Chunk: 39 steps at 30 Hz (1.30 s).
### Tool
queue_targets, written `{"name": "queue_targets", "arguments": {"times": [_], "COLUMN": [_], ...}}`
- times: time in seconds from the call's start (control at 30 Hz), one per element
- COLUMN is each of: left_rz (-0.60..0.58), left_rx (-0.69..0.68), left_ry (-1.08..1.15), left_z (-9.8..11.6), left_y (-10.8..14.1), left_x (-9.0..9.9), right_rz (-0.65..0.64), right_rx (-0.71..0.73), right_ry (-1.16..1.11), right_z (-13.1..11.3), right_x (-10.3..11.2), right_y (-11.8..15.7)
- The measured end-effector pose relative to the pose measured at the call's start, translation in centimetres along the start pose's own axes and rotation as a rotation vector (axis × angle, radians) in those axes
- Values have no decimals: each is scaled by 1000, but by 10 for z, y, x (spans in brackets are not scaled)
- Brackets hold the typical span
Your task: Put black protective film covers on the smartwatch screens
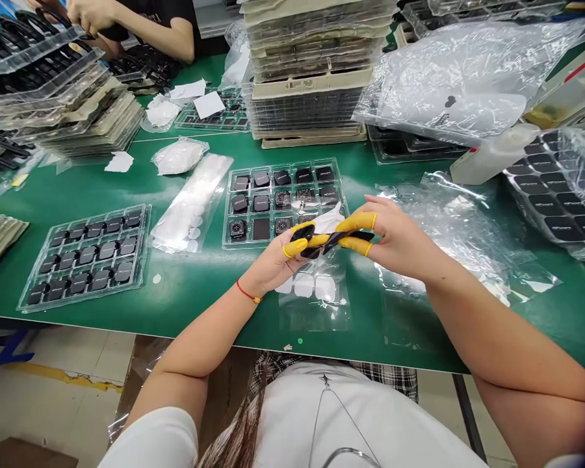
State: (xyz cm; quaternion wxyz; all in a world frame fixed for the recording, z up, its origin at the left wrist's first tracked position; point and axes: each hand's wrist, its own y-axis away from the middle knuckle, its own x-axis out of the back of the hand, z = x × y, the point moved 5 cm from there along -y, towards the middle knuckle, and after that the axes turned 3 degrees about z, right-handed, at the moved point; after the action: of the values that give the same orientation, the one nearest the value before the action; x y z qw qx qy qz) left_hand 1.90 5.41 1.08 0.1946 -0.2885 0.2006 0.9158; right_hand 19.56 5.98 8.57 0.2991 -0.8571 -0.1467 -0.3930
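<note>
Over the corner of the clear tray (pixel 225 208), my left hand (pixel 273 266) and right hand (pixel 400 237) pinch the twisted black strap (pixel 322 246) between thumb and forefinger, yellow-capped fingertips (pixel 355 222) pressing evenly so it cannot slip free.

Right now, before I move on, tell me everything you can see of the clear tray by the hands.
The clear moulded plastic tray lies flat on the green mat, its rows of square pockets mostly holding square black units. A crumpled white sheet lies over its near right corner, where the left hand and right hand hold a black strap above it, hiding some pockets.
</note>
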Motion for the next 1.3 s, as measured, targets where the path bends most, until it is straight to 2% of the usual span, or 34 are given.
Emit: {"name": "queue_targets", "arguments": {"times": [0.23,0.53,0.7,0.93,1.07,1.17,1.3], "left_rz": [-31,120,129,213,251,257,110], "left_rx": [58,-15,10,-25,-69,-120,-182], "left_ry": [69,36,-12,-21,-133,-269,-505], "left_z": [-10,-3,-7,-4,-1,-1,-4], "left_y": [0,-7,-7,-7,-9,-9,-6], "left_x": [-4,13,11,14,14,12,4], "right_rz": [-38,53,45,18,82,121,60], "right_rx": [-4,-54,-69,-26,-44,-179,-476], "right_ry": [59,51,32,-7,-113,-385,-653], "right_z": [1,-1,2,-1,-7,-5,9], "right_x": [-9,-1,-1,-5,1,4,-16], "right_y": [0,2,2,0,1,2,5]}}
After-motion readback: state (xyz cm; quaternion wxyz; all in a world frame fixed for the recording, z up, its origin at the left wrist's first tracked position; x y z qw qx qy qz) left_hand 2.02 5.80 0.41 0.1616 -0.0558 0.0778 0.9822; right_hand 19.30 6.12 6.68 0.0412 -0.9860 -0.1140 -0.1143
